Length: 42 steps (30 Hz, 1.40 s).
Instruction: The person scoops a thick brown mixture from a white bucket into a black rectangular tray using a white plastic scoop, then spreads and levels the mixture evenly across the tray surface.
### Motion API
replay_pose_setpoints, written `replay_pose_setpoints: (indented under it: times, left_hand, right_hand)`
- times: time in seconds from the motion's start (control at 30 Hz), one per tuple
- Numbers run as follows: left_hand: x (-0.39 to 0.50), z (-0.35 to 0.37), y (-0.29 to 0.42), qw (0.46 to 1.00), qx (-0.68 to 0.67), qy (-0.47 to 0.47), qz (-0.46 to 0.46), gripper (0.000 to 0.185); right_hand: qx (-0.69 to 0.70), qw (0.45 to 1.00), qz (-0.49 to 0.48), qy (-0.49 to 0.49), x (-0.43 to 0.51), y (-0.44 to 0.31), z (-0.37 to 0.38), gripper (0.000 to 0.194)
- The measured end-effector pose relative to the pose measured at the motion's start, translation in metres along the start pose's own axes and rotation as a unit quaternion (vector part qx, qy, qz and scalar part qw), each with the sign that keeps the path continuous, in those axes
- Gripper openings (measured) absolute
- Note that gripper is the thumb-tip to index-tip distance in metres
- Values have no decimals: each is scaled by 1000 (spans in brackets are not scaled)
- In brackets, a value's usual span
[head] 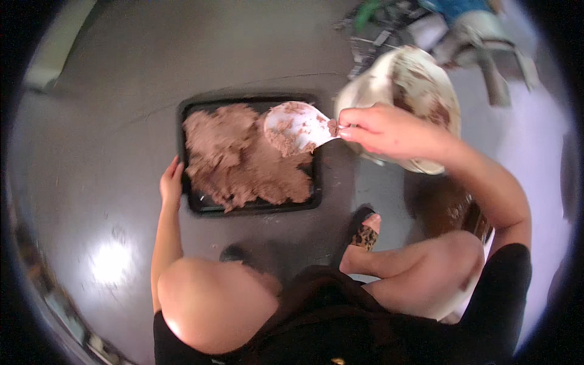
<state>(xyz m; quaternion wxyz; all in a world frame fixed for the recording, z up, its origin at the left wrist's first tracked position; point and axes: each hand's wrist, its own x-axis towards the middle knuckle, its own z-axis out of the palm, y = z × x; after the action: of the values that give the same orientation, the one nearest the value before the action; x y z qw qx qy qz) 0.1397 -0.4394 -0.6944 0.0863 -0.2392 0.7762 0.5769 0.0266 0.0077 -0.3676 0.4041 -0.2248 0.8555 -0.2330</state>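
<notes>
A black rectangular tray [251,212] lies on the grey floor, holding a lumpy, brownish-pink paste-like mass [255,169]. My right hand [388,132] grips the handle end of a white scoop [296,127], which is smeared with the same material and sits over the upper right part of the tray. My left hand [171,182] is at the tray's left edge, its fingers against the rim; whether they close around it cannot be told. Behind my right hand stands a whitish bucket or tub [365,91] with brown residue on its inner wall, partly hidden by my hand and forearm.
At the top right are a pale stool-like object [488,50], a blue item and a cluttered dark heap with something green [365,16]. A pale panel [59,45] stands at the upper left. My sandalled foot [367,230] is below the bucket.
</notes>
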Motion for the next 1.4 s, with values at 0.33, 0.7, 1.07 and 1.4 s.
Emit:
replay_pose_setpoints:
  times: [0.33, 0.7, 1.07, 1.4]
  left_hand:
    - [-19, 60, 184, 987, 53, -65, 140, 37]
    - [-83, 308, 335, 897, 105, -368, 219, 72]
    - [-87, 317, 333, 912, 37, -369, 176, 68]
    - [-89, 314, 331, 914, 35, -359, 184, 68]
  right_hand:
    - [-45, 949, 288, 120, -108, 197, -55, 18]
    - [-247, 889, 339, 184, -28, 314, 3, 17]
    - [-169, 954, 137, 207, 20, 325, 15, 27]
    - [-67, 973, 37, 218, 0, 284, 9, 30]
